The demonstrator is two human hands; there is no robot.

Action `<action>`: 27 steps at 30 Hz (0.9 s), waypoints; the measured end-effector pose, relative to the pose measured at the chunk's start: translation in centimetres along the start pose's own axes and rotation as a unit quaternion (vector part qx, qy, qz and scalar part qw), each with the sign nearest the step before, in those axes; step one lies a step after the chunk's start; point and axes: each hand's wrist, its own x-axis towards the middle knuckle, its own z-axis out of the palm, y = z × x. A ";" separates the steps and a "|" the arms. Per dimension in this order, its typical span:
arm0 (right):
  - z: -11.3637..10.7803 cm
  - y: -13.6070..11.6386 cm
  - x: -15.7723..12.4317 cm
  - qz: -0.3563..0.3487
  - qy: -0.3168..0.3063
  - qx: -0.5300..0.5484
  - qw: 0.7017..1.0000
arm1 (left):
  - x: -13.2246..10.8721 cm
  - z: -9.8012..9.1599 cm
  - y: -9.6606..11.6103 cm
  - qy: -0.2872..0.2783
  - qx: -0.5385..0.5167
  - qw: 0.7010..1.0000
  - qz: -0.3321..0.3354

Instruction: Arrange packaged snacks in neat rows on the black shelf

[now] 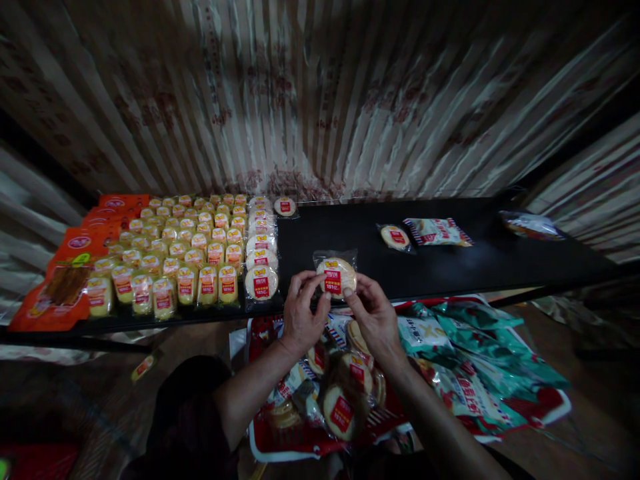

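Observation:
Between both hands, at the front edge of the black shelf, is a round cracker in clear wrap with a red label [336, 277]. My left hand [304, 313] pinches its left side, and my right hand [376, 317] grips its right side with the thumb in front. To the left, a column of similar wrapped crackers [261, 283] runs from the front edge to the back. One more wrapped cracker [285, 207] lies at the back beside that column. Another [395, 237] lies farther right, next to a white and green packet [437, 231].
Small yellow packets [187, 285] stand in rows at the left, beside orange bags [70, 267]. A clear packet [531, 225] lies at the shelf's right. Below, a red basket [285, 450] holds wrapped crackers and green bags [480, 333]. Curtains [320, 100] hang behind.

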 end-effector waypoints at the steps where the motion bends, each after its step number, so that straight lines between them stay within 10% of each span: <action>1: 0.1 0.1 -0.1 -0.008 -0.003 -0.013 1.000 | 0.0 -0.1 0.0 -0.004 -0.012 1.000 -0.003; 17: 1.4 0.9 -1.8 -0.236 -0.083 -0.318 0.914 | 0.2 -1.0 1.2 -0.109 -0.308 0.928 -0.177; 27: 1.6 0.8 -2.0 -0.243 -0.103 -0.324 0.909 | 0.4 0.4 -0.2 -0.012 -0.487 0.825 -0.288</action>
